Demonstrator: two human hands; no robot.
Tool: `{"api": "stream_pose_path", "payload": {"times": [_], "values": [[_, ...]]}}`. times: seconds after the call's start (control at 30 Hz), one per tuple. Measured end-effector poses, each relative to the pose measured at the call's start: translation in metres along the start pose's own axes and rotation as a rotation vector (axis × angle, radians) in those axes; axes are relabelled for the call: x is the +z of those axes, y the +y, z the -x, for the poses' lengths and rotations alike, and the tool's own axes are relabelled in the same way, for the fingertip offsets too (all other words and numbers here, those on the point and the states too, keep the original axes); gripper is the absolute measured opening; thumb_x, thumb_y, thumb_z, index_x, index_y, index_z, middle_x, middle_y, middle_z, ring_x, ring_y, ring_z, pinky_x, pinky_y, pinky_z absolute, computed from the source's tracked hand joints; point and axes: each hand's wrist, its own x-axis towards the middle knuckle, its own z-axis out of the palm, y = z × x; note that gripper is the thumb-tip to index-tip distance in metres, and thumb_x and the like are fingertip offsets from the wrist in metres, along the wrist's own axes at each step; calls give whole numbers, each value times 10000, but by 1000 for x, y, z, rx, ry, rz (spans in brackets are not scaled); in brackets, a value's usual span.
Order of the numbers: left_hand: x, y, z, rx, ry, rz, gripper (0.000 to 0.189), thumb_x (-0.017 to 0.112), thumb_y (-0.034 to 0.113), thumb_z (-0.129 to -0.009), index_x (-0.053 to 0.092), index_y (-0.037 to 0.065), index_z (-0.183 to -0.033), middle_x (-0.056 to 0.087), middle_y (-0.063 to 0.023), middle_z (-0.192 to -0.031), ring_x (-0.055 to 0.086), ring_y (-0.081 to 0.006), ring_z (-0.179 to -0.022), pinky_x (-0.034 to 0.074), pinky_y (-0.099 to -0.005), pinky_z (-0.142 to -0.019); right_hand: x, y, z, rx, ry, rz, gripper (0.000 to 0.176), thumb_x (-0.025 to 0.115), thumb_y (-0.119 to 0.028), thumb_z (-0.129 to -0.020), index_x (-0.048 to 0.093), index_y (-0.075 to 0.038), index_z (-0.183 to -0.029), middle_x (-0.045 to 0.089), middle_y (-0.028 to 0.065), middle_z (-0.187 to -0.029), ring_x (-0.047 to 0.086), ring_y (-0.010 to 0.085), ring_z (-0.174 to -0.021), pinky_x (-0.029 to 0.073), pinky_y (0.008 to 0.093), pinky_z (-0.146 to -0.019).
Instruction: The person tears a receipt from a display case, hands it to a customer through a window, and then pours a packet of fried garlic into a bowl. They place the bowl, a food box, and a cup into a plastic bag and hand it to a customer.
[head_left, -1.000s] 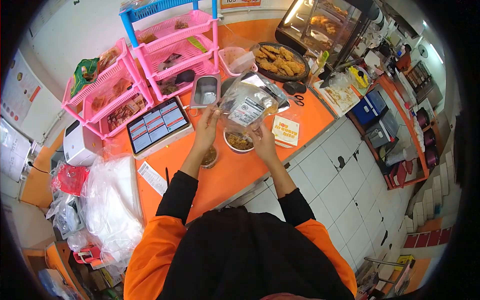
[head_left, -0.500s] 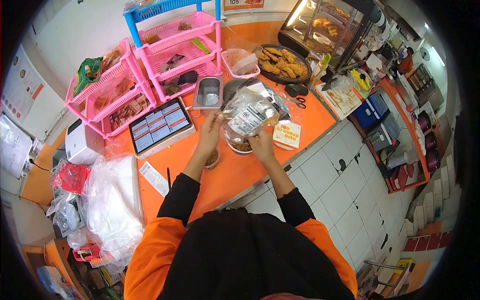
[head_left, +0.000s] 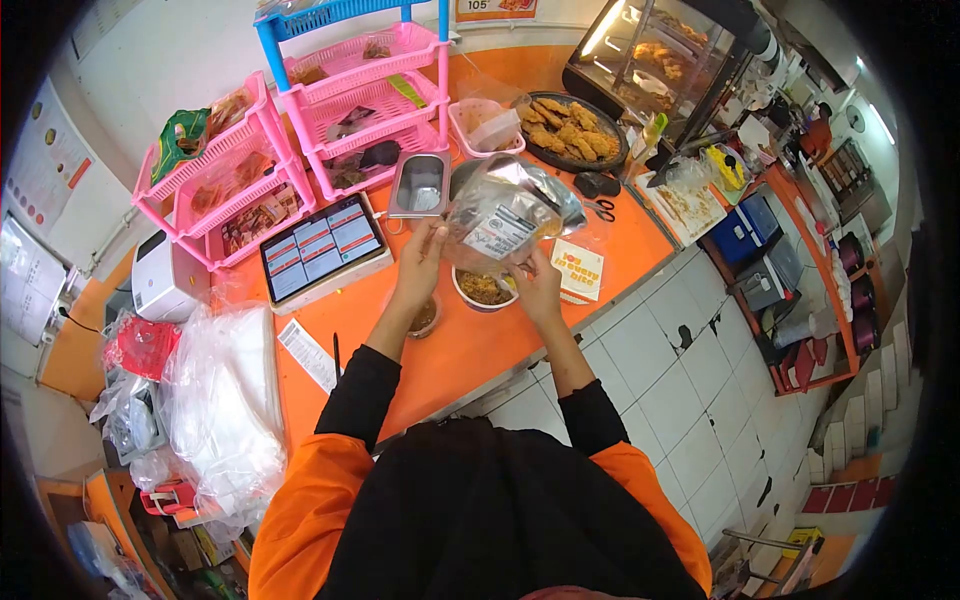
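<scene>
A clear plastic bag (head_left: pixel 482 200) with a white printed label is held tilted over the counter. The fingers of my left hand (head_left: pixel 418 262) pinch its left edge. My right hand (head_left: pixel 538 288) has its fingers closed at the lower right edge of the bag, just above a white bowl (head_left: pixel 460 292) of brown, crumbly food. Under my left wrist stands a small clear tub (head_left: pixel 425 318), partly covered by the forearm. To the right of my right hand lies a white and yellow printed box (head_left: pixel 577 270). Behind the bag a metal container (head_left: pixel 419 185) shows.
Fried chicken pieces lie on a round black tray (head_left: pixel 572 132) at the back. A tablet (head_left: pixel 322 248) and pink basket racks (head_left: pixel 365 110) stand at left. Scissors (head_left: pixel 600 208) lie right of the bag. A receipt (head_left: pixel 308 355) and a pen (head_left: pixel 337 355) are near the left forearm.
The bag has lifted and tilted slightly away from the bowl, so more of the bowl's food shows. My right hand has shifted a little to the right.
</scene>
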Motion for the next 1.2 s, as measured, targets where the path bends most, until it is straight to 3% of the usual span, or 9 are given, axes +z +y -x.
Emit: {"api": "stream_pose_path", "payload": {"times": [0.13,0.23,0.37,0.47,0.67,0.9,1.0,1.1,1.2], "values": [[-5,10,-2,4,-33,61,266,498,202,-971,530,15,-1158,598,-56,-1077,534,-137,-1043,408,-282,-905,-4,0,-4,3,-12,-38,179,654,-21,-823,526,7,-946,651,102,-842,665,169,-838,517,272,-746],[-7,26,-2,33,-11,-136,328,531,206,-954,491,24,-1224,592,-76,-1129,531,-155,-1082,411,-289,-911,-9,-3,-11,99,-35,-278,176,665,-47,-839,540,-8,-957,653,56,-868,618,98,-811,500,231,-718],[-22,20,-3,-12,-4,-145,428,591,184,-919,431,102,-1308,558,-87,-1213,529,-156,-1100,415,-302,-916,-17,12,-23,197,-46,-242,208,686,-64,-824,551,-10,-973,652,68,-846,607,95,-800,479,221,-692],[-46,37,12,9,-6,-87,427,578,185,-925,422,95,-1312,557,-94,-1218,530,-168,-1104,408,-311,-940,-18,-3,-27,337,-7,-293,166,693,-65,-814,577,-24,-925,647,42,-820,573,82,-711,464,206,-659],[-114,56,66,23,97,-122,391,562,157,-926,440,35,-1278,577,-102,-1182,558,-162,-1058,418,-314,-941,-18,11,-28,579,-69,-522,236,700,-101,-798,609,-30,-1004,642,26,-922,593,106,-829,458,248,-740],[-177,71,102,24,123,-146,377,581,140,-910,464,37,-1254,593,-104,-1149,572,-146,-1026,441,-300,-911,12,-34,-15,578,-56,-584,210,667,-113,-832,595,-39,-1015,619,13,-924,578,112,-821,456,257,-780],[-199,102,120,32,106,-248,403,600,135,-893,465,40,-1261,587,-99,-1160,575,-149,-1008,450,-295,-893,49,-85,0,537,-216,-732,329,638,-90,-844,526,-28,-1147,594,12,-940,573,114,-800,474,265,-717],[-210,123,137,-55,69,-245,546,646,117,-853,399,68,-1338,562,-100,-1202,575,-162,-1007,462,-304,-872,94,-127,22,555,-436,-847,407,618,-72,-845,474,-23,-1222,591,29,-985,587,133,-836,486,275,-682],[-226,141,153,19,178,-124,763,726,185,-806,276,105,-1417,505,-109,-1284,580,-186,-999,463,-351,-863,150,-176,47,564,-614,-888,412,605,-63,-845,458,-18,-1227,591,56,-1041,600,154,-885,497,290,-691]]}}
